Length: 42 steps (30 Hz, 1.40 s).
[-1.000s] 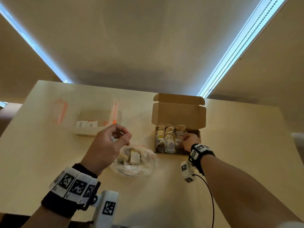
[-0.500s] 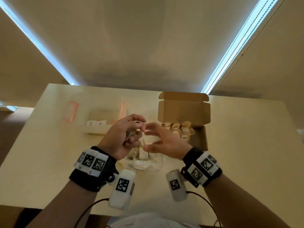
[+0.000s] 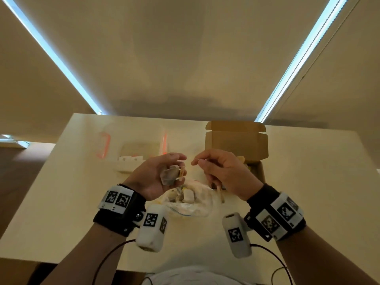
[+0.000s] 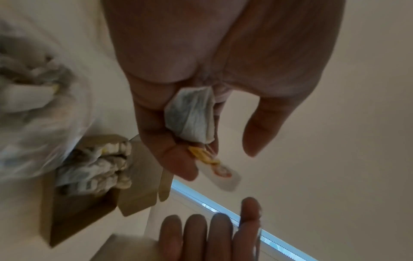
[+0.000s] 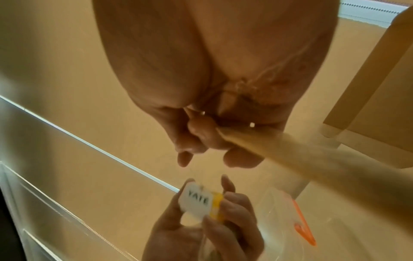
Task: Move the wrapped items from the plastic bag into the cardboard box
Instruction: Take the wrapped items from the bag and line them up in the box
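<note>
- Two bare hands are raised side by side above a pale table (image 3: 61, 202), each wrist wearing a black band with square markers and a small white camera.
- Left hand (image 3: 158, 177) has its fingers curled round a wrapped item (image 3: 171, 176), a small grey-white pouch with a yellow and white tag (image 4: 215, 164); the right wrist view shows dark letters on that tag.
- Right hand (image 3: 224, 173) pinches thumb and forefinger together, the other fingers curled; a blurred tan strip (image 5: 279, 146) runs out from under them, and what it is cannot be told.
- Just below and between the hands, a clear plastic bag (image 3: 197, 204) lies on the table with more wrapped items inside.
- Behind the right hand stands the cardboard box (image 3: 236, 142), lid upright, wrapped items already inside.
- Farther left, a clear container (image 3: 135, 153) with orange clips sits on the table.
</note>
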{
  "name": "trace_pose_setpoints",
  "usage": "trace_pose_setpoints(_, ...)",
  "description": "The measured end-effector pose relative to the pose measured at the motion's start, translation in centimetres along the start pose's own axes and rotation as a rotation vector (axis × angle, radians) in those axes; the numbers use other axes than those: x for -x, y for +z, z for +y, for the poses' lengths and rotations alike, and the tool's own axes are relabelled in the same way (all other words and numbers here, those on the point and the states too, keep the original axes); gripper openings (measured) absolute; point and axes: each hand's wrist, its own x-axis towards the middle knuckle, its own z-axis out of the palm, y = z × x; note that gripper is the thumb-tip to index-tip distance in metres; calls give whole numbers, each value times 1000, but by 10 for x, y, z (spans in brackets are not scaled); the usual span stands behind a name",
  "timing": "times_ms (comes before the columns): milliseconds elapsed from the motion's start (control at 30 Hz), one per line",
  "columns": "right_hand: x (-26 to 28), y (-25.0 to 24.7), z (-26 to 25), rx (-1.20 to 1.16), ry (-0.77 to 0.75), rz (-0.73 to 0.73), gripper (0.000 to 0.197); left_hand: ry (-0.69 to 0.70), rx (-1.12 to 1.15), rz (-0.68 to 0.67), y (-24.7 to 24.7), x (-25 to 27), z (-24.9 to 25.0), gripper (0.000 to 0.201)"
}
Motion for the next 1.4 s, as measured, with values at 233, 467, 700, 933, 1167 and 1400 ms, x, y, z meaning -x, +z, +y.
trace_pose_setpoints(233,2,0,-13,-34,-54,57,21,-82,163,-114,0,-8,-30,32)
trace_pose_setpoints(467,7,-6,-23,-67,-31,63,22,104,-32,-116,3,-10,-33,23)
trace_pose_setpoints(700,4,-22,-13,304,79,173,15,383,-218,-13,-4,0,-12,28)
trace_pose_setpoints(933,6,-17,0,445,116,189,10,728,-622,298,9,13,8,33)
trace_pose_setpoints(1167,10,-17,-17,141,33,139,14,541,-563,419,0,-4,2,16)
trace_pose_setpoints(1400,7,-17,-34,44,17,77,13,545,-555,121,26,0,-12,47)
